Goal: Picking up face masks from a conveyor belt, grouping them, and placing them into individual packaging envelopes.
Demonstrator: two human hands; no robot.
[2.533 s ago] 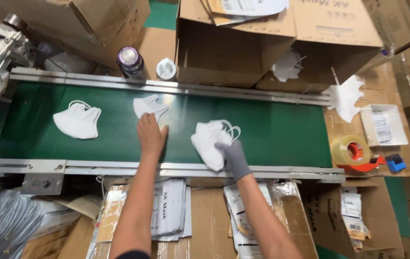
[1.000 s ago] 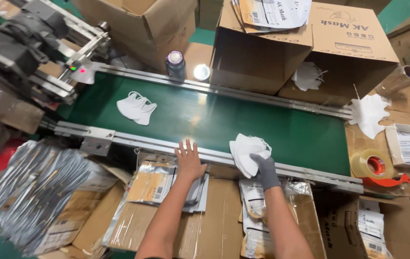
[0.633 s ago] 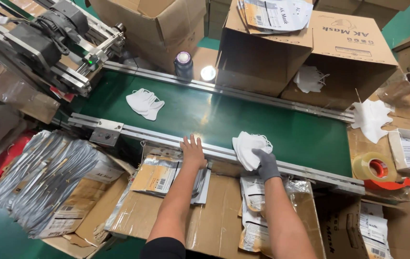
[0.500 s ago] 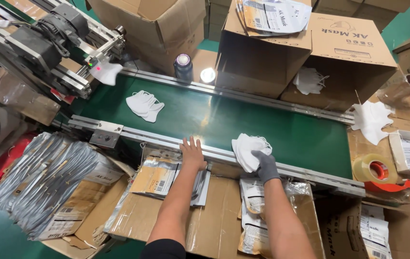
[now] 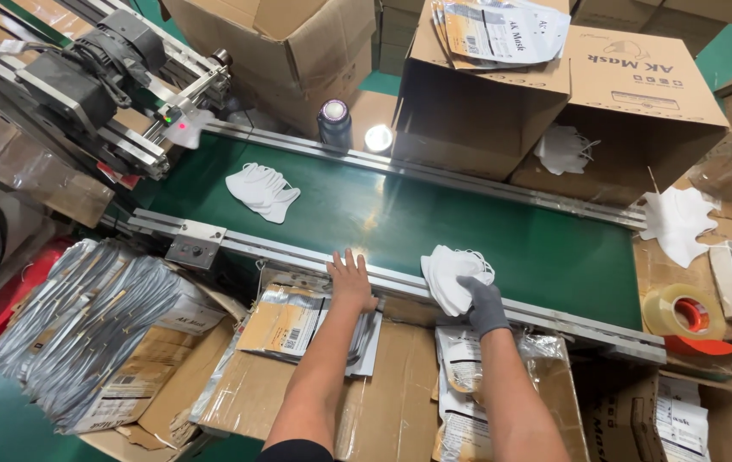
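Grey glove fabric covers the right hand [image 5: 481, 301], whose fingers are clamped on a stack of white masks [image 5: 452, 275] at the near edge of the green belt [image 5: 434, 222]; the stack fans out past the fingertips, up and to the left, resting partly on the belt and partly over the metal rail [image 5: 280, 251]. The left hand [image 5: 351, 280] is bare, its fingers spread apart and laid flat, with the tips on the rail and the palm over a pile of foil pouches [image 5: 297, 321] that lies just below them in a cardboard box [image 5: 400, 402]. Beyond the left fingertips, well apart across the belt, a second bunch of masks [image 5: 261, 190] lies loose. To the right of the gloved fingers, past the end of the belt, a roll of tape [image 5: 683, 312] sits on a carton. Left of the bare fingers, a heap of silver pouches [image 5: 83, 325] spills over another box.
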